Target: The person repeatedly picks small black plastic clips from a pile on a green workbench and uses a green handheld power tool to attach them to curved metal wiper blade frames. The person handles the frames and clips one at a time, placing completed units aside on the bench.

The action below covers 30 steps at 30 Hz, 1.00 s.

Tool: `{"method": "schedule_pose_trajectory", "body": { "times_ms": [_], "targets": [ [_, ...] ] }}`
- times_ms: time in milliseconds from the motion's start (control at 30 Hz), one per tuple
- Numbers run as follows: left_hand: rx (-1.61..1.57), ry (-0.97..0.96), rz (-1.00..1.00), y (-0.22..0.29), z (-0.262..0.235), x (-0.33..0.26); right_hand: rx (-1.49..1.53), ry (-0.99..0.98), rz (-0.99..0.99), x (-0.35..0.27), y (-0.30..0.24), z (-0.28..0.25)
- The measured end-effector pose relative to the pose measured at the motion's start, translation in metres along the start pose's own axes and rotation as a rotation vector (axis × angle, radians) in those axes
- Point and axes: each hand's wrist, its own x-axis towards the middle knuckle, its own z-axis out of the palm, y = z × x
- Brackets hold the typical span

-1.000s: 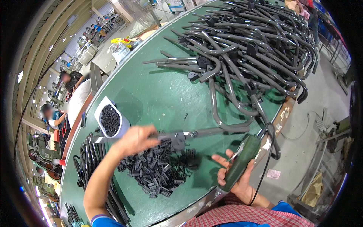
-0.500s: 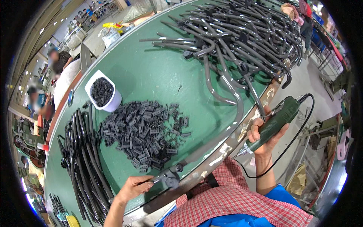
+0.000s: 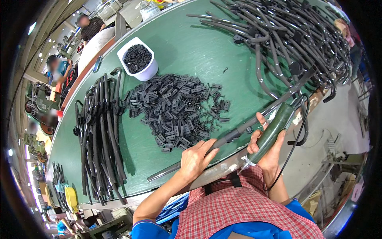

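Your left hand is closed around a long dark metal tube near its lower end, fingers wrapped over the top of it, at the near edge of the green table. The tube lies slantwise along that edge, its far end reaching up towards the big tangle of bent black tubes at the table's far right, its flattened near end poking out past your wrist to the left.

Your right hand is clamped on a green power screwdriver, held tilted, with its tip pointing down towards you and its black cable looping off the upper end. The tool sits just beside the tube, on its right; whether they touch cannot be told.

1 container stands on the table: a white oval tub at the far left, filled with small black pieces too fine to make out. Just below it, loose on the green surface, spreads a heap of black plastic brackets, lying between the tub and your left hand. To the left of the heap lies a stack of assembled black frames, laid lengthwise. Other people are at work beyond the table's far left edge.
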Motion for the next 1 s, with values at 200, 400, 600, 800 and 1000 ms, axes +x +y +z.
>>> {"method": "schedule_pose_trajectory", "body": {
  "times_ms": [200,400,600,800,1000],
  "targets": [
    [0.034,0.045,0.148,-0.026,-0.038,0.044,-0.004,0.031,-0.051,0.0,-0.002,-0.002],
    [0.426,-0.009,0.247,-0.055,-0.003,0.077,0.075,-0.022,-0.02,-0.012,-0.004,0.0],
    [-0.777,-0.135,-0.504,0.001,-0.069,0.051,0.112,-0.11,-0.113,-0.011,-0.012,0.019],
    [-1.438,-0.087,-0.854,0.023,-0.06,-0.01,0.217,-0.544,-0.408,0.021,-0.013,0.097],
    [-1.602,-0.098,-0.871,0.02,-0.054,-0.016,0.123,-0.617,-0.383,0.014,-0.007,0.102]
  ]
}}
